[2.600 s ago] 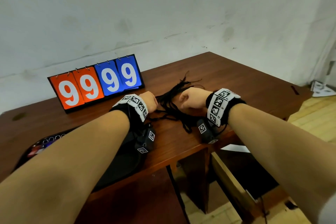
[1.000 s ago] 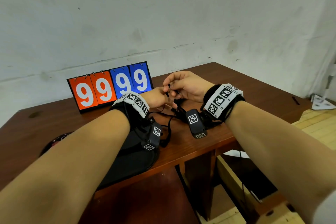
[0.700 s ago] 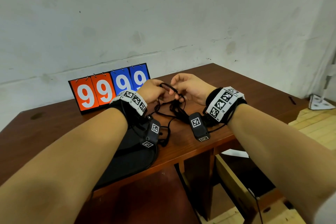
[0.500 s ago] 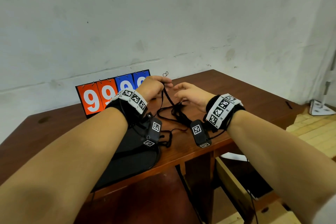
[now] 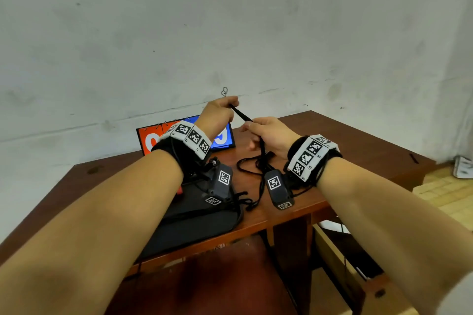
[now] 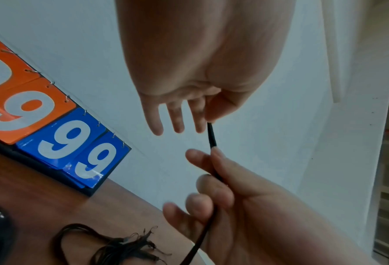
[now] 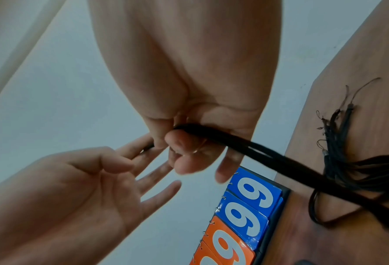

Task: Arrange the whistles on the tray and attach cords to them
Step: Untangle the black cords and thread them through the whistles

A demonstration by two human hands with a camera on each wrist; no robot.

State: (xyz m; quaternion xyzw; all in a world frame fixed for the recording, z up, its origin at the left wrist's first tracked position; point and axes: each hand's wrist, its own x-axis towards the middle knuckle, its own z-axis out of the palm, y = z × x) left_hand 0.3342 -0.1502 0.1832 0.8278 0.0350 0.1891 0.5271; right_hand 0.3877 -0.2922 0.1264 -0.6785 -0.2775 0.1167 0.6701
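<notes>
My left hand [image 5: 229, 105] is raised above the table and pinches the top of one black cord [image 5: 242, 115] between thumb and forefinger, its other fingers [image 6: 177, 118] spread. The cord's small end loop [image 5: 224, 91] sticks up above that hand. Just below, my right hand [image 5: 250, 127] curls its fingers [image 7: 184, 143] around the same cord [image 7: 279, 161], which runs down to a loose bundle of black cords [image 5: 256, 166] on the table. The black tray [image 5: 199, 220] lies under my left forearm. A small red piece [image 5: 180, 190] shows on it; whistles are otherwise hidden.
A flip scoreboard [image 5: 225, 135] with orange and blue 9s stands at the back against the white wall, partly hidden by my left wrist. The wooden table's [image 5: 358, 151] front edge is close to me. Cord ends [image 7: 338, 125] fan out toward the right.
Both hands have lifted off the cord bundle. The left hand has drawn one cord upward, and the right hand now holds it lower down, so it runs straight between them.
</notes>
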